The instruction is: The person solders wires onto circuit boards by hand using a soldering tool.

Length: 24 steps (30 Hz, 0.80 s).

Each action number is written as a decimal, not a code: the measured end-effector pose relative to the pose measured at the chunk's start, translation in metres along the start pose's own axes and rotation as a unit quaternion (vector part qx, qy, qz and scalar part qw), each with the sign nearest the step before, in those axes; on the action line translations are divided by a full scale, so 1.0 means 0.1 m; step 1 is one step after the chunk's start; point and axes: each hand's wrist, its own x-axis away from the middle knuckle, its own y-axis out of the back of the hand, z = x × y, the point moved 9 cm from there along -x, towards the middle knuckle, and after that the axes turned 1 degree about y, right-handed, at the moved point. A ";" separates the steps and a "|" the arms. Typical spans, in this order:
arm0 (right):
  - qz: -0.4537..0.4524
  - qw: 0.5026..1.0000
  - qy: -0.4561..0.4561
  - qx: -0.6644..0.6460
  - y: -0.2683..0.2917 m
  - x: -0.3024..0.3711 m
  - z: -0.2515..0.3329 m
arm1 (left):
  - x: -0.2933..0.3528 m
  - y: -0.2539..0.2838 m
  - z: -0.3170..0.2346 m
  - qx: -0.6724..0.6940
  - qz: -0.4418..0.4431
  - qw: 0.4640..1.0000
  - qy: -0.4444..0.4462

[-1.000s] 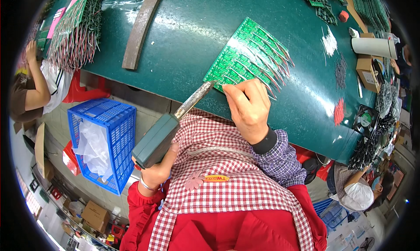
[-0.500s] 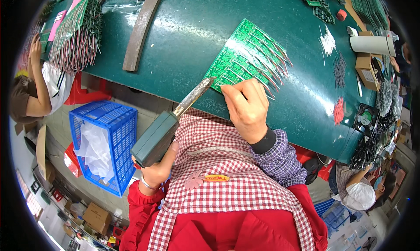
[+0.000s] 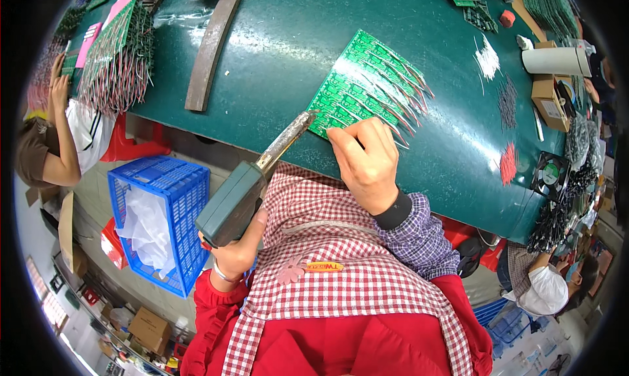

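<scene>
Left hand [image 3: 244,245] grips the soldering iron [image 3: 230,202], right hand [image 3: 368,169] pinches, can't tell what. Board [image 3: 348,74] past those fingertips [image 3: 333,135] already has loads of wires [image 3: 407,104]; remainder unclear.

Downward head view, apparently close

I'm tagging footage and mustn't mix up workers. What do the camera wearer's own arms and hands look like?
The left hand is gloveless, with a silver-toned bangle at the wrist and a red, ruffled sleeve. The right hand is also gloveless; its purple-and-white checked oversleeve ends in a dark cuff, with red fabric nearer the shoulder.
</scene>
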 end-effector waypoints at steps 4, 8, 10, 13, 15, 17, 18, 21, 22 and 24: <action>0.003 1.000 0.001 0.002 0.00 0.01 0.00 | 0.08 0.01 0.17 -0.009 0.043 0.998 0.037; -0.001 1.000 0.007 0.010 0.05 0.01 0.02 | 0.05 -0.01 0.10 -0.010 0.028 1.000 -0.001; 0.006 1.000 0.010 0.016 0.09 0.02 0.02 | 0.06 -0.02 0.14 0.008 0.032 0.999 0.029; 0.005 1.000 -0.004 0.002 0.15 0.08 -0.03 | 0.05 -0.01 0.11 0.029 -0.006 0.998 0.056; 0.003 1.000 -0.019 -0.008 0.25 0.12 -0.08 | 0.04 -0.03 0.10 0.030 -0.002 0.998 0.055; -0.001 0.999 -0.035 -0.017 0.38 0.15 -0.13 | 0.02 -0.05 0.07 0.031 0.003 0.998 0.053; -0.009 0.998 -0.058 -0.023 0.46 0.17 -0.18 | 0.02 -0.06 0.07 0.021 0.009 0.998 0.058; -0.037 0.994 -0.100 -0.015 0.72 0.19 -0.36 | 0.01 -0.10 0.15 0.015 0.022 0.998 0.052; -0.055 0.992 -0.114 -0.011 0.79 0.21 -0.47 | 0.02 -0.09 0.20 0.013 0.020 0.998 0.051; -0.074 0.988 -0.134 0.020 0.97 0.20 -0.69 | 0.01 -0.10 0.23 0.017 0.019 0.999 0.033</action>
